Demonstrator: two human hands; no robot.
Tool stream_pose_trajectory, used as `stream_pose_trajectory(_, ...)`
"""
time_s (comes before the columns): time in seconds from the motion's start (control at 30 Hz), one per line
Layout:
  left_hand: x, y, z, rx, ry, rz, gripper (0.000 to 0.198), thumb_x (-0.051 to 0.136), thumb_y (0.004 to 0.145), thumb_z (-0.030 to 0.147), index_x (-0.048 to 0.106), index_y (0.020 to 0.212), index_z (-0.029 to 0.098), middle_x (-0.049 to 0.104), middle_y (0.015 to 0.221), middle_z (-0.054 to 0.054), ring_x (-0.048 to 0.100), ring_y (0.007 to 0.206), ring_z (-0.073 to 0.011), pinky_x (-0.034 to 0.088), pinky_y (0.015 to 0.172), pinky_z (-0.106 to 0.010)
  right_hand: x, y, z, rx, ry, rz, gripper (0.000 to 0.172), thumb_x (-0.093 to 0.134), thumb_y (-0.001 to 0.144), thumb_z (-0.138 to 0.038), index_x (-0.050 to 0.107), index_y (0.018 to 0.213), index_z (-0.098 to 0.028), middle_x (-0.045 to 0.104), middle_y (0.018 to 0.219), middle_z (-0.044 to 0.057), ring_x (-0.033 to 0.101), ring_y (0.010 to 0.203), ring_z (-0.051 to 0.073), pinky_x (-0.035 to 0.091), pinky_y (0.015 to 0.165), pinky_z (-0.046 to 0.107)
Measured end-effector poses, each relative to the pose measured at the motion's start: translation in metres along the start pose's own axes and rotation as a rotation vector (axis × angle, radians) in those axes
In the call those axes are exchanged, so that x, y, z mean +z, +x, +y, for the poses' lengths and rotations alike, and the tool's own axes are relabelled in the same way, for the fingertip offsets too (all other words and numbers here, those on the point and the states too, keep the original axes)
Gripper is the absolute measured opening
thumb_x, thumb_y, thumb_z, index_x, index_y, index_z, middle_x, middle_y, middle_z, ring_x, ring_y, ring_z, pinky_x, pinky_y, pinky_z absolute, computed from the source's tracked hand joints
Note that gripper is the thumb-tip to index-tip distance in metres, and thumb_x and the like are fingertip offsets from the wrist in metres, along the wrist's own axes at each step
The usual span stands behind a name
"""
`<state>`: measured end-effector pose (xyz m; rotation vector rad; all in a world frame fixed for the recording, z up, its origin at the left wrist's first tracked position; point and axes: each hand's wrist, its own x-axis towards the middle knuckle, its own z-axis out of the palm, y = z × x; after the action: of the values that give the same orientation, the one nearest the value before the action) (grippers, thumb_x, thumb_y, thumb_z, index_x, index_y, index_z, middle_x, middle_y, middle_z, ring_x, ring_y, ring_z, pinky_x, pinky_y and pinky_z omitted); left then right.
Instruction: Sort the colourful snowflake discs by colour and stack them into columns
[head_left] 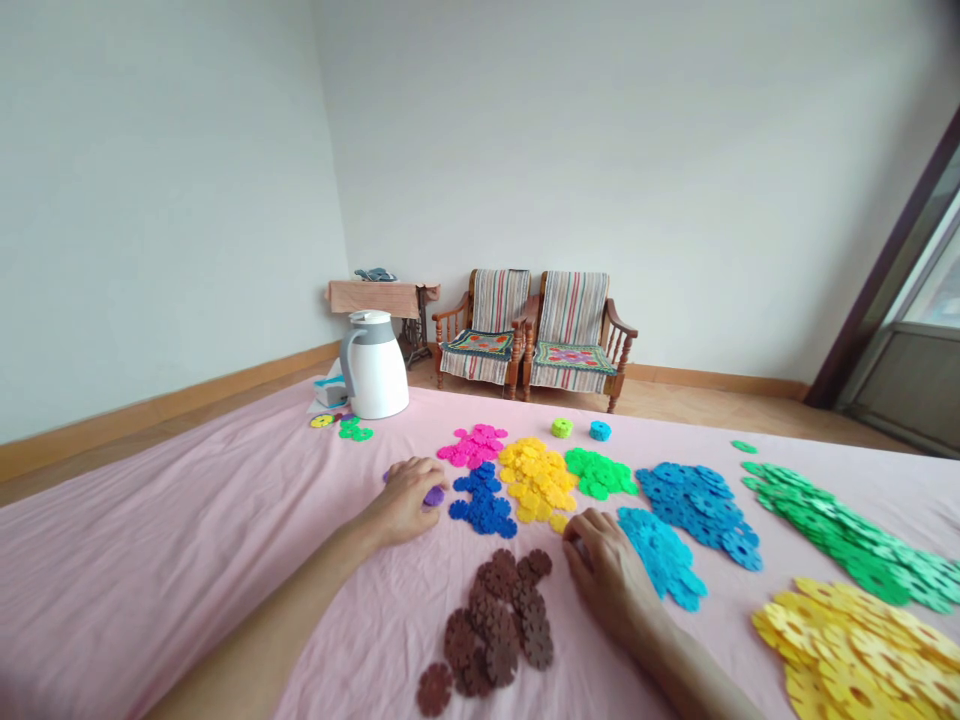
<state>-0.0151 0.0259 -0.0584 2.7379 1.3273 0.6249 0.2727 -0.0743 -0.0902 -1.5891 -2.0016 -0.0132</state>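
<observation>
Well, closest in, at about 6 o'clock, a heap of brown plastic snowflake discs [499, 625] lies on a pink bed sheet [187, 520]. At 4 o'clock, a large spread of yellow discs [847, 650] runs off the edge of the view. The right hand [606, 572] rests at 5 o'clock, just beside the brown heap, its fingers [574, 548] curved down next to a lone yellow disc [559, 522]; whether that grip is apart or closed on anything, I cannot tell. The left hand [405, 503] sits at 11 o'clock, its grip curled together over purple discs [433, 495] that show at both sides of the fingers.

Just past the hands, sorted piles fan from 11 to 3 o'clock: dark blue discs [481, 500], magenta discs [472, 445], yellow discs [536, 478], light green discs [600, 472], cyan discs [660, 555], blue discs [701, 510] and green discs [847, 530]. Beyond them stand a small lime stack [562, 428] and a small cyan stack [599, 430].

Farther out at 11 o'clock, a white vacuum jug [373, 365] stands on the sheet near a few loose discs [341, 425]. Past the bed, at 12 o'clock, are two wooden armchairs [529, 330] with striped covers and a draped sewing table [382, 298]; a glass door [900, 280] stands at 2 o'clock.
</observation>
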Motion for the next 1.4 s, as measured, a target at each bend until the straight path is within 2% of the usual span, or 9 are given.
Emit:
stream_pose_trajectory(0.17,0.002,-0.001,0.021,0.000,-0.003,-0.029,0.007,0.061,0.071,0.020,0.065,0.077,0.021,0.063,0.085,-0.003,0.052,0.092,-0.0223,0.030,0.085,-0.038,0.000,0.000,0.000,0.000,0.012,-0.004,0.016,0.042,0.086,-0.018,0.055,0.077,-0.019,0.056,0.081,0.005,0.049,0.079,0.019,0.036,0.071,0.032)
stream_pose_trajectory(0.37,0.019,0.006,0.029,0.038,-0.108,0.056,0.012,0.062,0.076,0.022,0.066,0.087,0.024,0.066,0.089,-0.002,0.055,0.092,-0.0211,0.034,0.087,-0.038,0.000,0.000,-0.001,0.009,0.020,-0.014,0.016,0.042,0.085,-0.017,0.056,0.077,-0.019,0.056,0.080,0.005,0.050,0.078,0.019,0.037,0.071,0.032)
stream_pose_trajectory(0.43,0.018,0.009,0.017,0.030,-0.157,0.108,0.016,0.056,0.080,0.023,0.066,0.093,0.023,0.066,0.096,-0.003,0.056,0.095,-0.0197,0.037,0.087,-0.034,-0.002,0.000,-0.002,0.012,0.016,-0.011,0.016,0.042,0.085,-0.017,0.056,0.077,-0.019,0.056,0.080,0.005,0.050,0.079,0.019,0.037,0.070,0.032)
stream_pose_trajectory(0.5,0.014,0.012,-0.002,-0.077,-0.139,0.174,0.022,0.046,0.085,0.021,0.064,0.097,0.020,0.065,0.101,-0.006,0.056,0.098,-0.0185,0.039,0.088,-0.031,-0.003,-0.001,-0.002,0.013,0.011,-0.002,0.016,0.043,0.085,-0.017,0.056,0.077,-0.019,0.056,0.080,0.005,0.050,0.079,0.019,0.037,0.070,0.031)
stream_pose_trajectory(0.63,0.012,0.007,-0.045,-0.352,0.044,0.156,0.025,0.044,0.083,0.020,0.062,0.100,0.019,0.062,0.109,-0.008,0.052,0.105,-0.0211,0.035,0.095,-0.036,-0.002,-0.001,-0.001,0.005,0.002,0.004,0.015,0.044,0.085,-0.017,0.056,0.076,-0.019,0.056,0.080,0.004,0.051,0.078,0.019,0.037,0.070,0.031)
stream_pose_trajectory(0.73,0.020,0.001,-0.058,-0.442,0.079,0.135,0.026,0.047,0.084,0.031,0.060,0.103,0.020,0.061,0.111,-0.010,0.051,0.107,-0.0255,0.035,0.093,-0.041,0.000,-0.001,0.001,0.003,0.002,0.001,0.016,0.043,0.085,-0.017,0.056,0.076,-0.019,0.056,0.080,0.005,0.050,0.078,0.019,0.037,0.070,0.031)
stream_pose_trajectory(0.9,0.031,-0.005,-0.036,-0.326,0.044,0.092,0.034,0.046,0.084,0.038,0.056,0.112,0.019,0.058,0.115,-0.008,0.048,0.111,-0.0224,0.033,0.097,-0.036,0.000,-0.001,0.000,0.005,0.003,-0.013,0.017,0.041,0.086,-0.018,0.055,0.076,-0.019,0.056,0.079,0.005,0.050,0.078,0.019,0.037,0.071,0.032)
stream_pose_trajectory(1.07,0.027,-0.013,-0.010,-0.125,-0.130,0.117,0.038,0.063,0.071,0.031,0.059,0.107,0.018,0.059,0.108,-0.008,0.052,0.102,-0.0229,0.040,0.090,-0.033,-0.002,0.000,-0.001,0.005,0.012,-0.013,0.016,0.043,0.086,-0.017,0.056,0.076,-0.019,0.056,0.080,0.005,0.050,0.079,0.019,0.037,0.071,0.032)
stream_pose_trajectory(1.4,0.025,-0.018,0.005,-0.057,-0.158,0.161,0.030,0.064,0.071,0.032,0.062,0.100,0.022,0.059,0.102,-0.006,0.052,0.097,-0.0236,0.041,0.087,-0.037,0.001,-0.001,0.003,-0.007,0.013,0.007,0.016,0.043,0.084,-0.017,0.056,0.077,-0.019,0.056,0.080,0.004,0.050,0.078,0.019,0.036,0.071,0.032)
